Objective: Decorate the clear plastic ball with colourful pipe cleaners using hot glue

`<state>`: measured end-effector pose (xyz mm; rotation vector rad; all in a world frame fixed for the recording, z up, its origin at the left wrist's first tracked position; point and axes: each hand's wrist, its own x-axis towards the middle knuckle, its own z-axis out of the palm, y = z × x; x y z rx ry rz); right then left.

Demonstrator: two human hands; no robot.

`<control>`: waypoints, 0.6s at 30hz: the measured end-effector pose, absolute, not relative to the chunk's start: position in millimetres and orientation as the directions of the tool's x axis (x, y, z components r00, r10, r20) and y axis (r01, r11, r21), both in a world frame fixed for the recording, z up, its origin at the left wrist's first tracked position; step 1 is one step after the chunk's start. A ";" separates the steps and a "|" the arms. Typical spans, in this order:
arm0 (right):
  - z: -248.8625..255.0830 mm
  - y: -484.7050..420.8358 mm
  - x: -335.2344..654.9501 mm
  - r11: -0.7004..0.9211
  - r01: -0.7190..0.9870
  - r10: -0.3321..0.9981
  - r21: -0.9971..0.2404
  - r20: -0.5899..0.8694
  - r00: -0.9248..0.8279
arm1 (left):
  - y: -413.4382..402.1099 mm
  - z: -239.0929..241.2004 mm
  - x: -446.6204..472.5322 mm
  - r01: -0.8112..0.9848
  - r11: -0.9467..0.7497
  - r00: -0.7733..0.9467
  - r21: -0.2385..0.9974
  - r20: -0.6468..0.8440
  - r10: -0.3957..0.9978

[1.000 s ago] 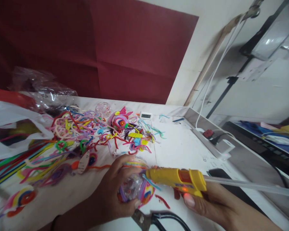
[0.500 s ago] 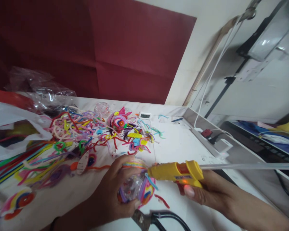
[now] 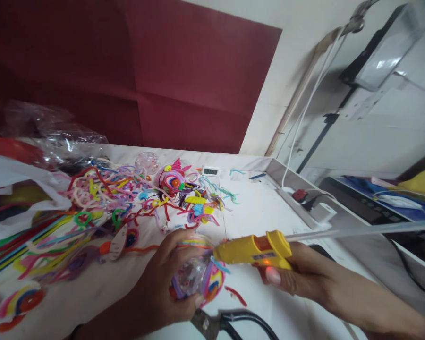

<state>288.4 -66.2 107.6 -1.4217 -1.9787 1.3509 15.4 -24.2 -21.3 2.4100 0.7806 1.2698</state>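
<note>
There at lower left, a dark band [image 3: 77, 332] rings the left arm [image 3: 127, 302]; left hand [image 3: 166, 278] bare, right hand [image 3: 299, 274] bare too!

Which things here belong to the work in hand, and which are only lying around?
Belonging:
yellow plastic glue gun, in the right hand
clear rounded plastic piece with colourful trim, in the left hand
multicoloured fuzzy strips, probably
black-handled metal cutters, probably

Apparently just lying about:
white rectangular digital display
crumpled clear plastic bag
</note>
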 end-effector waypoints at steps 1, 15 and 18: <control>107.9 -66.1 287.9 0.038 0.536 0.873 -0.844 -0.233 -0.428 | -24.5 -21.2 15.9 0.321 -0.803 0.448 0.502 0.667 0.596; 102.0 -68.1 297.7 -0.023 0.628 0.896 -0.778 -0.295 -0.333 | -24.2 -22.2 15.1 0.344 -0.802 0.473 0.488 0.648 0.597; 101.0 -70.0 299.1 -0.032 0.617 0.896 -0.786 -0.296 -0.331 | -24.1 -21.6 16.3 0.345 -0.805 0.462 0.483 0.659 0.594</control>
